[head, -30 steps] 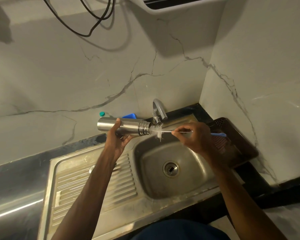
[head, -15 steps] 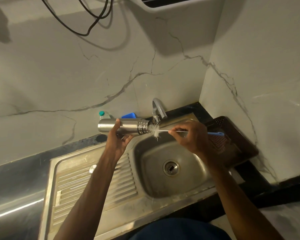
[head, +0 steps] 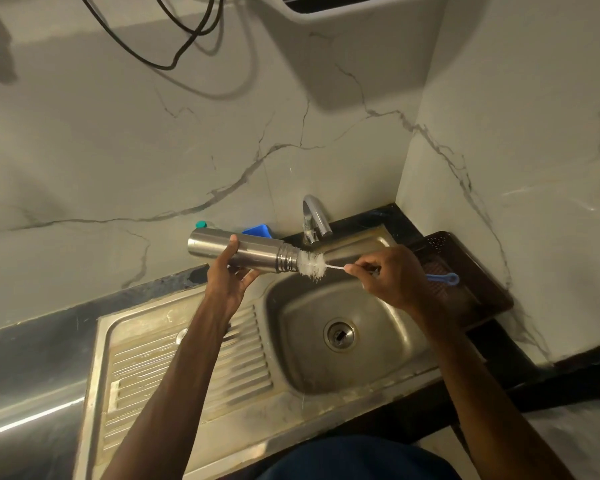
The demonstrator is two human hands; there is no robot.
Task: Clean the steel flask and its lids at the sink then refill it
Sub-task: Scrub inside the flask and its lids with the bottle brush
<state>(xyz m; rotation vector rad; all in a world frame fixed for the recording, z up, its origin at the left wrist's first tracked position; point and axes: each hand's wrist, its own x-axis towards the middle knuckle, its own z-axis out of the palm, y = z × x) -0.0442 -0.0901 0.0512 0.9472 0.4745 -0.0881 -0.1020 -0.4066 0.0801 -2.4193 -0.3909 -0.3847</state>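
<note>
My left hand (head: 230, 278) grips the steel flask (head: 253, 252), held level above the left edge of the sink basin (head: 312, 341), its open threaded mouth pointing right. A bottle brush (head: 312, 265) with white bristles sits at the flask's mouth, most of the bristles outside it. My right hand (head: 392, 278) pinches the brush's wire stem, and the blue handle end (head: 444, 278) sticks out to the right of that hand. No lids are visible.
A chrome tap (head: 314, 216) stands behind the basin. A ribbed steel drainboard (head: 153, 362) lies to the left. A dark tray (head: 465, 271) fills the right corner. A blue object (head: 257, 230) and a teal-capped item (head: 201, 224) sit behind the flask by the wall.
The brush head has come further out of the flask's mouth, so more white bristle shows. Both hands and the flask stay at about the same place.
</note>
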